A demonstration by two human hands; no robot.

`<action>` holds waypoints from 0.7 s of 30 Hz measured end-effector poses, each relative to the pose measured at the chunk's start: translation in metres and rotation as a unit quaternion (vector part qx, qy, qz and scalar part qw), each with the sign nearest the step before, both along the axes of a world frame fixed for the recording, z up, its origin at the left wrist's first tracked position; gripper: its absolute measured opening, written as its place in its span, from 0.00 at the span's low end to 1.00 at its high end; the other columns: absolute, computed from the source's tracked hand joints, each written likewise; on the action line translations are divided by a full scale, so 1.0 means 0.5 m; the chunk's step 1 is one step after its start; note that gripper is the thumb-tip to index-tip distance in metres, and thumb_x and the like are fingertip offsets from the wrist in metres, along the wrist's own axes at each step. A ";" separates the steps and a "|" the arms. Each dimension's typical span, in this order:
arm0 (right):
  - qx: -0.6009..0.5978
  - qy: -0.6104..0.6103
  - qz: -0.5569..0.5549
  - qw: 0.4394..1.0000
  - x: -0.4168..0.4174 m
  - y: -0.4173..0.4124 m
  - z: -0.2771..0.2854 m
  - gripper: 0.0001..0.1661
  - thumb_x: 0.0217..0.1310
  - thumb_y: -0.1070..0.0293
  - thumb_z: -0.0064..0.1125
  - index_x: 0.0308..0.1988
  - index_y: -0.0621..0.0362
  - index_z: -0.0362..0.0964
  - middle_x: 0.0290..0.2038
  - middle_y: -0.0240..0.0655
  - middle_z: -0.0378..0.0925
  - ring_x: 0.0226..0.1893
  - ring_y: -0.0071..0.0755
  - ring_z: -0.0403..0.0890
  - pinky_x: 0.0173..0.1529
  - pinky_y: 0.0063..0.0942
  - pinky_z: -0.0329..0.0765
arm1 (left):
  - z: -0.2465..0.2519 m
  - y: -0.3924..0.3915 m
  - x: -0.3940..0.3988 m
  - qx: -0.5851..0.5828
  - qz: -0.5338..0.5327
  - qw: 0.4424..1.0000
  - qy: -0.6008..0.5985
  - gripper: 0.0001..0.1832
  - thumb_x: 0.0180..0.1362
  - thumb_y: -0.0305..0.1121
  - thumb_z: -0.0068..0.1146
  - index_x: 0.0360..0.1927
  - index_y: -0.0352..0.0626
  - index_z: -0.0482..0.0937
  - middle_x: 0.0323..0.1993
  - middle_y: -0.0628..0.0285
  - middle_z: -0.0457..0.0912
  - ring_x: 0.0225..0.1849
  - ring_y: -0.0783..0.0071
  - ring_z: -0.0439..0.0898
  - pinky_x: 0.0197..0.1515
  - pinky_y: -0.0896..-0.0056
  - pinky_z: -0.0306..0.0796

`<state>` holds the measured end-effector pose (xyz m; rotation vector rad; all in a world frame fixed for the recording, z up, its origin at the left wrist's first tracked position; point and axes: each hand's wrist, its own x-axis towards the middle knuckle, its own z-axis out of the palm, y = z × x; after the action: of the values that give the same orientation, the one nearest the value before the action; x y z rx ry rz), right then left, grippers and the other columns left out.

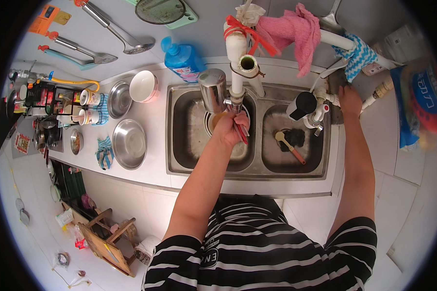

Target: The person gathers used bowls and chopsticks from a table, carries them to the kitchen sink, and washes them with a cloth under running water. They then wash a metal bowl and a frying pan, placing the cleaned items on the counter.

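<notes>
My left hand (230, 128) is closed around slim red-handled utensils (242, 134) over the left sink basin (187, 145), just below the white pipe's metal outlet (236, 100). What kind they are is hard to tell. Under that hand, a round bowl (208, 118) stands in the basin, partly covered. My right hand (350, 100) reaches to the far right corner, by a dark grey object (337, 82) and the white pipe fitting (331, 98). Its fingertips are partly hidden, so its grip is unclear. In the right basin (273, 160) lies a brush with a pinkish handle (296, 154) beside a dark scouring pad (295, 140).
A chrome cylinder (213, 89) and a black-topped fixture (302, 105) rise over the sink. Blue detergent (184, 63) stands behind. To the left are a white bowl (142, 86), steel basins (129, 144) and a striped cloth (104, 152). A pink towel (295, 32) hangs on the pipe.
</notes>
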<state>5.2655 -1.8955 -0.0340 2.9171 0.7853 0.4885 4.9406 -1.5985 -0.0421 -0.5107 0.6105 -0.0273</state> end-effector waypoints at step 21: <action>0.472 0.632 -0.081 0.609 -0.535 0.386 -0.018 0.18 0.63 0.63 0.54 0.47 0.65 0.67 0.33 0.35 0.75 0.30 0.26 0.78 0.30 0.20 0.73 | 0.036 -0.095 -0.135 0.061 -0.118 0.986 -0.098 0.12 0.67 0.42 0.44 0.34 0.44 0.69 0.18 0.75 0.60 0.15 0.88 0.56 0.13 0.87 0.53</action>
<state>4.9980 -1.7025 -0.0429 3.8441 0.1559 -2.0616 4.8730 -1.6461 -0.0242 -0.3108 0.4733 -0.2605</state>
